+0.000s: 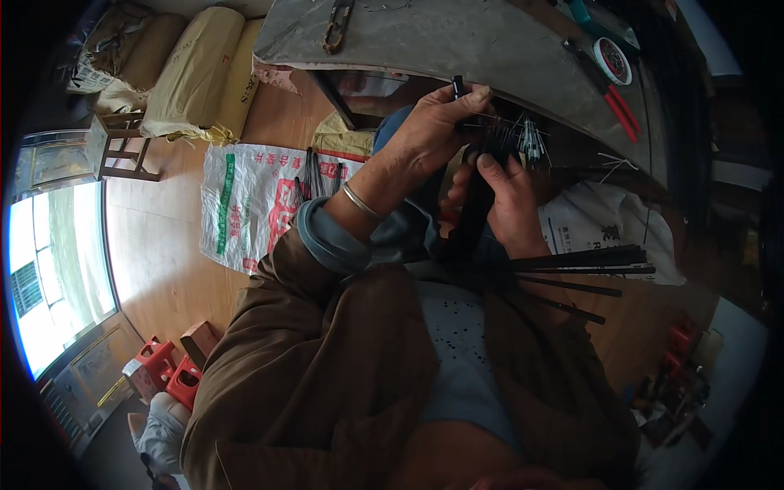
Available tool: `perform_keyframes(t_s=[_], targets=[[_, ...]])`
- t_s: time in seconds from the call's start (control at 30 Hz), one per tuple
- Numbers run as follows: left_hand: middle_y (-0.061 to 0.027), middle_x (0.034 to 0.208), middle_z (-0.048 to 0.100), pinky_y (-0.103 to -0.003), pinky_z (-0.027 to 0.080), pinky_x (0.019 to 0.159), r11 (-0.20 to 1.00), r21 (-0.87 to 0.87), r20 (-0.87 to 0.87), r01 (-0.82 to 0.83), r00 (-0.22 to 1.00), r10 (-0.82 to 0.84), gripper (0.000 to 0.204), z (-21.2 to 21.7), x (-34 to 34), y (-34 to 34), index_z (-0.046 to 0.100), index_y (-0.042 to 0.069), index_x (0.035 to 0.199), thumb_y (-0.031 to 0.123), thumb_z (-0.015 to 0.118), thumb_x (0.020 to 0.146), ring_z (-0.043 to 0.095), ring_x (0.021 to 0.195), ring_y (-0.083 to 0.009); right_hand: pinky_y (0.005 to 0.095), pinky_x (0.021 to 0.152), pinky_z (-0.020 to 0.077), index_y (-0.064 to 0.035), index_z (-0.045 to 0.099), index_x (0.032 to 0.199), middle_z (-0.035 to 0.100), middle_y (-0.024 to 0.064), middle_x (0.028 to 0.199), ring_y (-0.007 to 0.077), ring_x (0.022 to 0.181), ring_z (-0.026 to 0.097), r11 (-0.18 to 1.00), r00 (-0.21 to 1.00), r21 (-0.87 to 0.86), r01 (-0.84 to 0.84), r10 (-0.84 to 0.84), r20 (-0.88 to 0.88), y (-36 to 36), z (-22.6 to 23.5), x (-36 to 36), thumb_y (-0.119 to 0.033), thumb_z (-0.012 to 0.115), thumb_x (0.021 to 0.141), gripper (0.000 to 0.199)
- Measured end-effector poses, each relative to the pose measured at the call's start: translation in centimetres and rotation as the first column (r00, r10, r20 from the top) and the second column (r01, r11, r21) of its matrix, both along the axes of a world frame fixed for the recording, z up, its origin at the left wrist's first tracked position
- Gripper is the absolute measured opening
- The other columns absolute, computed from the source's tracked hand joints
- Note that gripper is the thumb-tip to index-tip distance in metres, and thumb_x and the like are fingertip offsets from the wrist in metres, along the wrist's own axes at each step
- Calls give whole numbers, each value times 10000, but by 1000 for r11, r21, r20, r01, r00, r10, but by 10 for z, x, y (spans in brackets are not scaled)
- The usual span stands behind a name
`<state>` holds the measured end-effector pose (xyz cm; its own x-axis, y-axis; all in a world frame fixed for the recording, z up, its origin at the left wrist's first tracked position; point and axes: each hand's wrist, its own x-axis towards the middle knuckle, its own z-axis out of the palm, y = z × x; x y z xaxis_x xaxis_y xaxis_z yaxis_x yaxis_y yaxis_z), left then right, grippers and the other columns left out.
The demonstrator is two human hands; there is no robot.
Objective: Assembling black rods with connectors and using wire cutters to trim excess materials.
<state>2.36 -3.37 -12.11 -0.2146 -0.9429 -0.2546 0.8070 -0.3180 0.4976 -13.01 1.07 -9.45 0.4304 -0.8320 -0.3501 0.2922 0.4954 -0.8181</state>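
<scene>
Head view: the dark piece (472,214) sits beside the table (441,37), gripped in your right hand (513,196), while your left hand (441,122) pinches a short black rod (457,85); a slack pinch could drop it, and thin wires (532,142) nearby might snag. Black strips (580,260) crowd your right forearm; red-handled pliers (621,113) lie farther off

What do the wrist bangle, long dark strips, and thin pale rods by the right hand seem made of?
Bangle: probably polished metal, silvery and bright. Dark strips: black, fairly matte, straight-edged; plastic or coated wood, I can't tell. Pale rods: perhaps metal wire, judging by their slimness and glints.
</scene>
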Motion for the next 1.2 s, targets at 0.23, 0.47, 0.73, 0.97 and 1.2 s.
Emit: perform_keyframes(t_s=[0.23, 0.47, 0.73, 0.97, 1.2], targets=[[-40, 997, 636, -407, 495, 868, 999, -4, -10, 32, 999, -32, 180, 2, 4, -5, 634, 62, 1051, 118, 669, 883, 605, 926, -194, 377, 608, 585, -11, 547, 1024, 616, 106, 810, 203, 684, 637, 1000, 1000, -18, 14, -14, 16, -1, 0, 0, -215, 550, 962, 213], [-45, 999, 643, -408, 498, 876, 1000, -6, -8, 4, 1000, -4, 188, 5, 0, -4, 636, 58, 1076, 107, 649, 896, 607, 927, -202, 363, 618, 559, -26, 564, 1002, 602, 75, 799, 174, 679, 607, 1000, 1000, -1, 27, -27, -11, 0, 5, 0, -247, 553, 962, 226], [-96, 974, 654, -392, 543, 821, 999, -29, 152, -23, 988, 27, 172, 18, -3, 1, 609, 41, 1074, 118, 619, 920, 638, 898, -230, 360, 613, 563, -26, 562, 1009, 595, 75, 789, 173, 669, 603, 999, 999, 4, 47, -47, -26, 2, 10, -1, -241, 557, 957, 221], [-128, 950, 671, -386, 575, 768, 995, -77, 157, -57, 985, 68, 132, 24, -2, 1, 588, 47, 1039, 76, 605, 911, 676, 886, -245, 378, 617, 579, -20, 544, 1037, 586, 79, 793, 178, 668, 605, 998, 998, -11, 60, -60, 8, 1, 6, -4, -240, 550, 960, 233], [-114, 949, 652, -400, 571, 784, 997, -60, 74, -47, 996, 51, 127, 22, -4, -1, 583, 45, 1028, 82, 616, 911, 667, 888, -243, 386, 612, 585, -20, 544, 1038, 586, 75, 795, 170, 670, 605, 998, 998, 6, 66, -65, -4, 1, 7, -4, -231, 558, 956, 227]])
